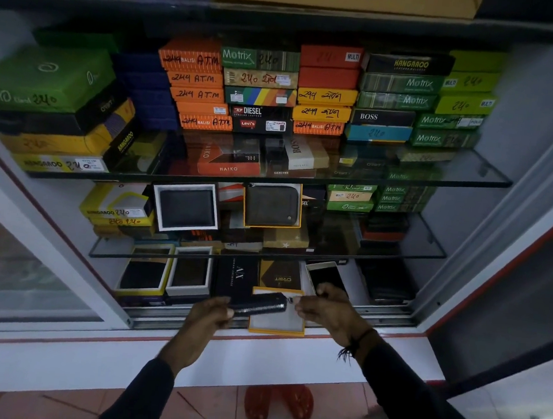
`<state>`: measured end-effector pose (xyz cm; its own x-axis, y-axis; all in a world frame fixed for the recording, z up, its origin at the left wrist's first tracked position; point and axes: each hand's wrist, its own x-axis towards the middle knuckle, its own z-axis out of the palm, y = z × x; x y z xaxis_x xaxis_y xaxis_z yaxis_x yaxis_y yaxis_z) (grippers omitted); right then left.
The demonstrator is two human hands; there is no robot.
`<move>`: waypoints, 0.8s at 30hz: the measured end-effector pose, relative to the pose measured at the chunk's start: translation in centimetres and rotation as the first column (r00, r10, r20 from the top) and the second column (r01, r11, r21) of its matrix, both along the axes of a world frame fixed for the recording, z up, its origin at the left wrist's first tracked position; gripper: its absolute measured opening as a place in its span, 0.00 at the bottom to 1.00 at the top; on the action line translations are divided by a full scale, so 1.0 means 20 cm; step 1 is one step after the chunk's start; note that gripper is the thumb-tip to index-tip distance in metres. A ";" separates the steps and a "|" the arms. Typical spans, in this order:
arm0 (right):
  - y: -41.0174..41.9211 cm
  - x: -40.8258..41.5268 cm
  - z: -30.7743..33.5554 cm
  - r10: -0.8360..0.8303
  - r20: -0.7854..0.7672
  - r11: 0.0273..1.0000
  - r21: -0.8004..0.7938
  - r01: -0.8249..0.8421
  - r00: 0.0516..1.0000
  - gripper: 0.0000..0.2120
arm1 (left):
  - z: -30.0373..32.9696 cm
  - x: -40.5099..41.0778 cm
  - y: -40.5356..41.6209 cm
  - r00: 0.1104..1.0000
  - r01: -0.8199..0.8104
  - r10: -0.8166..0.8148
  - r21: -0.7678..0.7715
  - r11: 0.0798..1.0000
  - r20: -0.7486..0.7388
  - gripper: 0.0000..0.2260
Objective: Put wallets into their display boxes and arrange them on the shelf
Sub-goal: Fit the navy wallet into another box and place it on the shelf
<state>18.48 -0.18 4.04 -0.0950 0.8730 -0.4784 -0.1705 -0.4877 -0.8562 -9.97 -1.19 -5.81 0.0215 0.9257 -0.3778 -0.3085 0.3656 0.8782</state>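
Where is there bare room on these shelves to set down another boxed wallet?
Top glass shelf: its front right strip, ahead of the Motrix boxes, is bare. Middle shelf: the right end is mostly clear. Bottom shelf is crowded; the hands hold the zip wallet over the open yellow box.

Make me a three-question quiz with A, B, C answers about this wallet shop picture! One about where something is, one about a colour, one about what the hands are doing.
1. Where is the open yellow-rimmed box?
A. top shelf
B. bottom of the cabinet, under the hands
C. on the floor

2. What colour are the boxes marked ATM?
A. orange
B. blue
C. white

3. What is happening with the dark zip wallet?
A. lying in a closed box
B. hanging on a hook
C. held in the hands

Answers: 1 B, it lies just below the wallet. 2 A, orange stack. 3 C, left hand grips its end, right hand pinches at the zip end.
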 end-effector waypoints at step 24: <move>0.01 0.07 0.09 0.075 0.029 0.996 0.047 -0.076 0.997 0.19 | 0.04 0.05 -0.04 0.975 0.097 -0.100 0.024 0.995 0.197 0.13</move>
